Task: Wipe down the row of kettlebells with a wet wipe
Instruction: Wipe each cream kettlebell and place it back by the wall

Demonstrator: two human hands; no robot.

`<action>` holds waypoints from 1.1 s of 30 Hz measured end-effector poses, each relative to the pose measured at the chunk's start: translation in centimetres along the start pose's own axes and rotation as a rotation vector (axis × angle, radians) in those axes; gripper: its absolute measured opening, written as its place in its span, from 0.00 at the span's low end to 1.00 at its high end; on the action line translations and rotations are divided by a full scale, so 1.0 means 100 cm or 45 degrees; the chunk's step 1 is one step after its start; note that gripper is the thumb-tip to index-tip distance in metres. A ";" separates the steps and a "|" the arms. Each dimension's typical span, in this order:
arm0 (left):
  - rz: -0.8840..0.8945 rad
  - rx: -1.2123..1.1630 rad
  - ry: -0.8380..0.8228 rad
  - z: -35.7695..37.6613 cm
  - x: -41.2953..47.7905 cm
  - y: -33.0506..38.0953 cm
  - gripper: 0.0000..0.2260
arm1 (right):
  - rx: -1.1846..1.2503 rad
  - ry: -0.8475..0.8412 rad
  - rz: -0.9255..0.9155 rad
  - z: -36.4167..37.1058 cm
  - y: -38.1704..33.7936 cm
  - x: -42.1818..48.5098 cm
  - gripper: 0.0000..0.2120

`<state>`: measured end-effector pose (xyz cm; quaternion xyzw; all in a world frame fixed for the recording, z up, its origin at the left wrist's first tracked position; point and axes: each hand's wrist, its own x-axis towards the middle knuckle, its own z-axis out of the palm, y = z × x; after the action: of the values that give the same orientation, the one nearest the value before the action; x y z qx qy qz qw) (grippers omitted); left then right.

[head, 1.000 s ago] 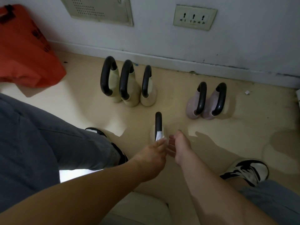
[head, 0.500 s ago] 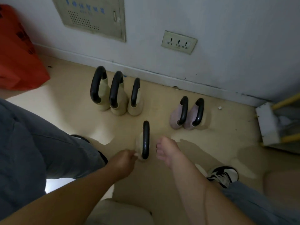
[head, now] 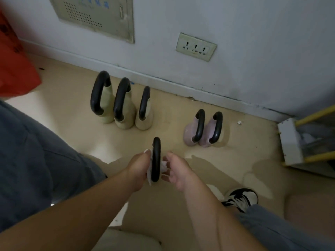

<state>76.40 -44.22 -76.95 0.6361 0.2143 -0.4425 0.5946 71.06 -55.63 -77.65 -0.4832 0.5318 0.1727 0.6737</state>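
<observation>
I am in a plain indoor corner used for exercise gear. Kettlebells [head: 125, 104] stand on the beige floor [head: 68, 113] below a wall socket [head: 195, 47] and a metal panel [head: 97, 15].

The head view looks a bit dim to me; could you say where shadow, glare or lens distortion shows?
Head view: dim overall; hand shadows fall on the floor right of the kettlebell handle; a glossy bright patch left of it; skirting board bowed by the wide lens.

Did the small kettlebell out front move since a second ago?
Cannot tell. The camera shifted, but the small black-handled kettlebell sits in front of the gap between the three cream kettlebells and two pink kettlebells, as before.
</observation>
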 end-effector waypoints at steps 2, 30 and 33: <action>-0.002 -0.081 0.039 0.004 0.000 0.004 0.19 | 0.028 -0.011 0.017 0.003 -0.001 0.005 0.23; -0.269 -0.169 0.045 0.112 0.058 0.115 0.17 | 0.429 -0.064 -0.117 -0.039 -0.102 0.050 0.23; -0.204 -0.110 -0.002 0.130 0.068 0.130 0.15 | 0.485 -0.012 -0.213 -0.043 -0.119 0.051 0.14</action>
<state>86.28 -60.83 -73.89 0.5903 0.2828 -0.4796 0.5844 79.49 -66.27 -76.45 -0.3887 0.5097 0.0149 0.7674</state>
